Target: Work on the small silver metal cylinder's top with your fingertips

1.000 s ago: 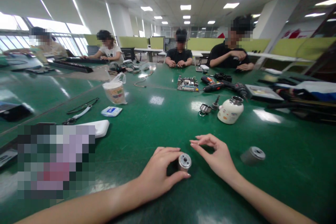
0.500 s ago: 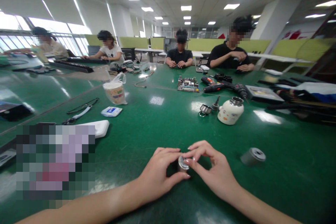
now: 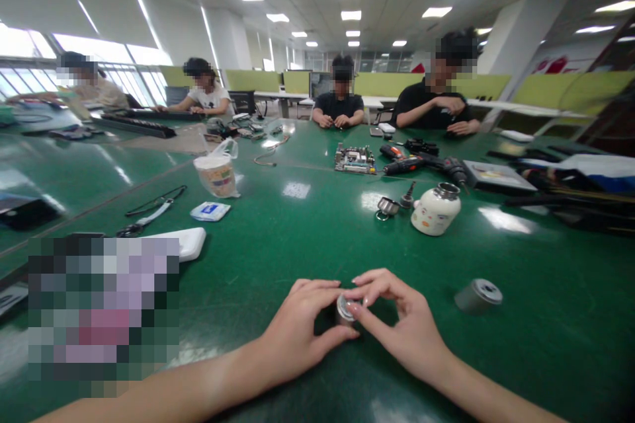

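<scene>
A short grey metal cylinder (image 3: 344,312) stands on the green table in front of me. My left hand (image 3: 302,320) is curved around it, fingers on the far side and thumb at its near lower edge. At the cylinder's top, my right hand (image 3: 404,320) has its thumb and index fingertips pinched together against the rim. Whatever lies between those fingertips is too small or hidden to make out. A second, similar grey cylinder (image 3: 479,295), with a dark centre on its top face, rests apart to the right of my right hand.
Beyond my hands are a cream-coloured bottle (image 3: 435,211), its metal lid (image 3: 387,207), a white packet (image 3: 211,211) and a bagged cup (image 3: 218,174). Farther back lie a circuit board (image 3: 356,158) and power drills (image 3: 404,165). A white device (image 3: 191,244) sits left. Several people work around the table.
My right hand has shifted very slightly, its fingertips staying at the cylinder's top. The left hand and the cylinder look the same.
</scene>
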A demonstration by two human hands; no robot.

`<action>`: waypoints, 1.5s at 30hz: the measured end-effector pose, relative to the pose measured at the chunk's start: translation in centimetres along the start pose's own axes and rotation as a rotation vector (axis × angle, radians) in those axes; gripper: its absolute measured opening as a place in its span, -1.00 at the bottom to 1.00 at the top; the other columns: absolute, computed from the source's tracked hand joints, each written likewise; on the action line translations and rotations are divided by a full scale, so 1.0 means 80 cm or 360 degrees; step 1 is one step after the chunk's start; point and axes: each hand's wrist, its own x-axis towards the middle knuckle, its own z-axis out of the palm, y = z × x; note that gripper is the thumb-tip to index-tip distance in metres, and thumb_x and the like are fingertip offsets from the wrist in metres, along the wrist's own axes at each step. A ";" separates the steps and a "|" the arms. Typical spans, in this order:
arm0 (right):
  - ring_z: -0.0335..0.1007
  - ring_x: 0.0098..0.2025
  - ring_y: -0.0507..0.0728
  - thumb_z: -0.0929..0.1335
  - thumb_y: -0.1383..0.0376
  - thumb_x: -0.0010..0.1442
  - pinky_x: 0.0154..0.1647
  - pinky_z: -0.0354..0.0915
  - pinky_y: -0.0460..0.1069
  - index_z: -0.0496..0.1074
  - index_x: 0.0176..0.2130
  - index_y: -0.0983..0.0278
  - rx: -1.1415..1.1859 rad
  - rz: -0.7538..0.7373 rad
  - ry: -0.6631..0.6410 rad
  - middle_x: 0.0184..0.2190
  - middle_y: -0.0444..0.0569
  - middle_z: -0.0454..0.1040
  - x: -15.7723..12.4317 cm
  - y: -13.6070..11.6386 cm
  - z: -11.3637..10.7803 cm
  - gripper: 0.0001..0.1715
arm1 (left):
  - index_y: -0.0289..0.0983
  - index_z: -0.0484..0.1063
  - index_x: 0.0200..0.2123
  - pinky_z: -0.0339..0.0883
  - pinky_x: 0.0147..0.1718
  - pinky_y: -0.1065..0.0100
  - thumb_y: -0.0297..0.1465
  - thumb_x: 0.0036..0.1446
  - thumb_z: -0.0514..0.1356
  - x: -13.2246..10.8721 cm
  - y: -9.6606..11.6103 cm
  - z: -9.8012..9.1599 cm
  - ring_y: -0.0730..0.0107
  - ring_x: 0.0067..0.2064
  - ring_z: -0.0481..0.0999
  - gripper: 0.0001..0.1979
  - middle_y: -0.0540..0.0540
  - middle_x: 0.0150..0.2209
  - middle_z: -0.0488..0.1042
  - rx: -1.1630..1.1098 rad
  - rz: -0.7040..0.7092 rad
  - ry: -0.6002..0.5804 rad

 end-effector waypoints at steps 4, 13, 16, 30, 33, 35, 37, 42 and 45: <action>0.49 -0.13 0.18 0.47 0.34 0.13 -0.07 0.34 0.12 0.28 -0.49 0.17 0.0045 0.0025 0.0112 -0.38 -0.09 0.64 0.004 0.000 -0.002 -0.69 | -0.16 0.48 0.03 0.25 0.07 0.13 -0.25 0.11 0.37 0.000 0.001 -0.001 0.11 0.10 0.46 -0.59 -0.11 0.00 0.57 0.0003 -0.0020 -0.0044; 0.57 -0.13 0.25 0.45 0.27 0.11 -0.03 0.39 0.18 0.38 -0.46 0.20 -0.0281 0.0276 0.0039 -0.34 -0.01 0.60 0.025 0.052 -0.029 -0.81 | -0.22 0.51 -0.05 0.25 0.06 0.12 -0.25 0.09 0.38 0.001 0.006 -0.004 0.08 0.09 0.46 -0.64 -0.14 -0.02 0.58 0.0005 -0.0049 -0.0046; 0.56 -0.06 0.27 0.47 0.29 0.07 0.00 0.38 0.19 0.45 -0.43 0.20 -0.0288 0.0284 -0.0006 -0.31 0.01 0.61 0.024 0.060 -0.031 -0.89 | -0.23 0.51 -0.05 0.25 0.06 0.12 -0.26 0.09 0.39 0.002 0.005 -0.004 0.08 0.09 0.46 -0.63 -0.15 -0.02 0.57 0.0008 -0.0053 -0.0047; 0.51 -0.07 0.18 0.45 0.35 0.14 0.19 0.17 0.26 0.34 -0.46 0.15 0.0028 -0.0015 0.0010 -0.32 -0.12 0.67 0.006 0.005 -0.006 -0.76 | -0.17 0.49 0.03 0.26 0.07 0.11 -0.23 0.11 0.37 0.000 0.002 -0.002 0.09 0.10 0.46 -0.58 -0.15 0.02 0.56 0.0012 -0.0032 -0.0044; 0.49 -0.08 0.16 0.44 0.38 0.16 0.17 0.18 0.23 0.36 -0.45 0.15 -0.0001 -0.0024 -0.0047 -0.30 -0.13 0.67 0.003 0.000 -0.002 -0.77 | -0.16 0.49 0.03 0.26 0.06 0.11 -0.23 0.11 0.36 -0.001 0.000 -0.002 0.09 0.10 0.46 -0.59 -0.15 0.02 0.55 0.0021 -0.0034 -0.0038; 0.48 -0.08 0.16 0.44 0.39 0.15 0.16 0.19 0.20 0.36 -0.45 0.15 -0.0006 -0.0024 -0.0039 -0.30 -0.14 0.66 0.003 -0.002 -0.001 -0.77 | -0.17 0.49 0.02 0.27 0.06 0.11 -0.23 0.12 0.36 -0.002 -0.001 -0.001 0.09 0.10 0.46 -0.60 -0.14 0.01 0.56 0.0021 -0.0024 -0.0034; 0.47 -0.08 0.15 0.44 0.39 0.15 0.12 0.22 0.17 0.36 -0.44 0.15 0.0010 0.0009 -0.0045 -0.31 -0.15 0.65 0.004 -0.003 -0.001 -0.77 | -0.18 0.48 0.03 0.27 0.06 0.11 -0.23 0.12 0.36 -0.002 -0.002 0.000 0.10 0.09 0.46 -0.59 -0.15 0.01 0.56 0.0019 -0.0002 -0.0018; 0.46 -0.07 0.16 0.46 0.35 0.14 0.00 0.29 0.11 0.39 -0.44 0.16 0.0032 0.0154 -0.0091 -0.32 -0.13 0.63 0.006 -0.010 -0.003 -0.80 | -0.18 0.46 0.04 0.28 0.05 0.11 -0.23 0.12 0.36 -0.003 -0.005 0.003 0.10 0.09 0.47 -0.58 -0.15 0.02 0.56 0.0019 0.0050 0.0027; 0.47 -0.09 0.17 0.45 0.34 0.15 -0.01 0.30 0.11 0.38 -0.46 0.17 0.0013 0.0180 -0.0099 -0.33 -0.11 0.62 0.007 -0.011 -0.003 -0.80 | -0.17 0.46 0.04 0.28 0.05 0.11 -0.24 0.11 0.36 -0.002 -0.005 0.003 0.09 0.09 0.47 -0.57 -0.15 0.01 0.56 0.0016 0.0052 0.0035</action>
